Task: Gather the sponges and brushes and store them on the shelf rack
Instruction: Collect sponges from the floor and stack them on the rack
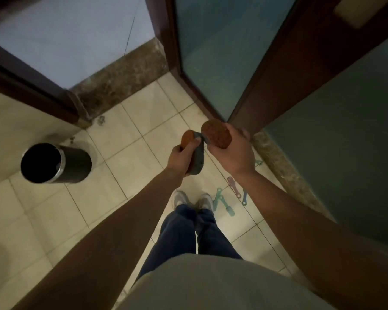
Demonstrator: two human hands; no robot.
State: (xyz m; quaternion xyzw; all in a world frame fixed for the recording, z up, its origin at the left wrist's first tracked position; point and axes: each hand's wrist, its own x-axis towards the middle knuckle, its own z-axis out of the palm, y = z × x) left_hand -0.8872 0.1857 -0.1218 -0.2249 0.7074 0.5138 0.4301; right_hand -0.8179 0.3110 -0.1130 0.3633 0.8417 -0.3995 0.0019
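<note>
Now each hand holds a sponge at the centre of the frame, above the tiled floor (143, 113).
Both forearms reach forward from the lower corners and nearly meet. The left hand (182, 158) has its grip curled tight round an orange-and-grey sponge (198, 159), thumb pressed across its upper edge, with the grey layer hanging below the palm. Just beside it, the right hand (233, 151) has its grip clamped on a second orange sponge (216, 133), broad face turned up. Whether the two sponges touch, I cannot tell. Below the right wrist, a teal brush (224, 204), a pink brush (233, 186) and a blue brush (244, 198) lie on the floor beside the shoes (192, 200). A dark door frame (262, 86) stands close behind the right hand. At centre left a black bin (56, 163) stands well apart, with open tile between.
</note>
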